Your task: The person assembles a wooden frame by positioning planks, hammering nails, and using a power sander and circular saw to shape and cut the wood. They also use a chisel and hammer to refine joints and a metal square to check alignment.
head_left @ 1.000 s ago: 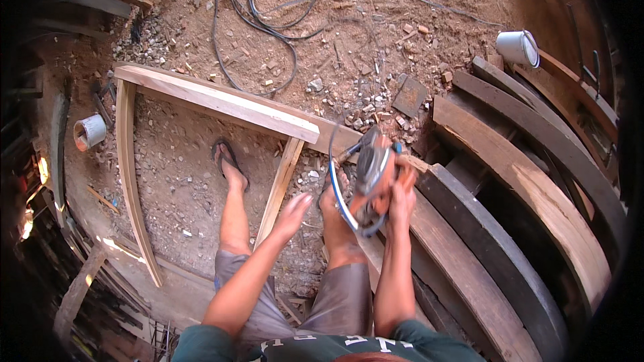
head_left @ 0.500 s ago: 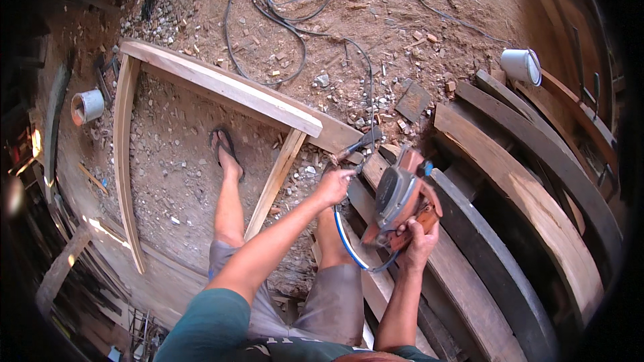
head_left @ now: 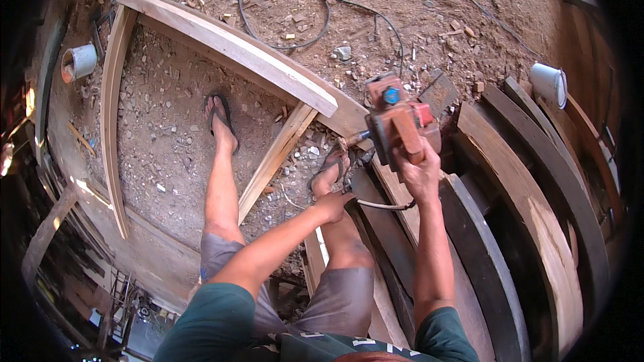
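Since half a sec. ago, boxy orange-and-grey power tool shifts from approx. 4 to 2 o'clock of view ctr., rolling so its orange bar handle faces up; judged as repositioning, no timber contact evident. R hand, 3 o'clock, grasps handle. L hand, 6 o'clock, appears closed on white-and-black flexible cord. Tool cond.: worn-looking, blue round knob visible, detail blurred. Adj.: pale timber frame, 11 o'clock; dark curved wooden plank, 4 o'clock.
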Demonstrator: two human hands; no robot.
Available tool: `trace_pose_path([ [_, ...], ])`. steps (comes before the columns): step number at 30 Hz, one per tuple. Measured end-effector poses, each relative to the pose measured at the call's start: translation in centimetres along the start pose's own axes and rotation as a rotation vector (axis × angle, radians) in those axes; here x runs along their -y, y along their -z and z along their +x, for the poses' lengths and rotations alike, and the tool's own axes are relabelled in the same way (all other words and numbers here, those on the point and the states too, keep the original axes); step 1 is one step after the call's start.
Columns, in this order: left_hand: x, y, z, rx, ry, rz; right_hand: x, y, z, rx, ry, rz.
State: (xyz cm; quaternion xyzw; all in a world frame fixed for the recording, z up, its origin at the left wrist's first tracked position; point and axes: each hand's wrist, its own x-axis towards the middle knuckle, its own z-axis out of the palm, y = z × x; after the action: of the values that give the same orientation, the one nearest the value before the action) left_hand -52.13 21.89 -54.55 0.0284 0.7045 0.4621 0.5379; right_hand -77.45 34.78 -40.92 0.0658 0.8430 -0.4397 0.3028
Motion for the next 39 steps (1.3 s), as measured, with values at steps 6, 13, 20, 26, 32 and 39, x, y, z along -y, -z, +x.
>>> trace_pose_path([
  [6,2.9,0.1,-4.7,-0.073,0.081,-0.023,-4.7,-6.6,2.0,0.163,0.159,-0.299],
  [13,-0.3,3.4,-10.8,0.159,0.079,0.111,-8.5,-9.3,2.8,0.254,0.089,-0.244],
  [20,-4.0,10.4,-16.7,0.041,-0.072,0.044,-6.1,-11.5,5.8,0.269,0.175,-0.303],
  [26,0.4,12.5,-14.3,0.005,0.150,0.106,-1.5,-15.3,7.9,0.299,0.223,-0.276],
  [32,1.8,16.0,-13.9,-0.078,0.136,-0.008,3.3,-19.2,10.0,0.303,0.230,-0.302],
  [39,3.4,17.9,-14.0,-0.119,0.158,-0.094,8.9,-24.8,12.4,0.315,0.291,-0.348],
])
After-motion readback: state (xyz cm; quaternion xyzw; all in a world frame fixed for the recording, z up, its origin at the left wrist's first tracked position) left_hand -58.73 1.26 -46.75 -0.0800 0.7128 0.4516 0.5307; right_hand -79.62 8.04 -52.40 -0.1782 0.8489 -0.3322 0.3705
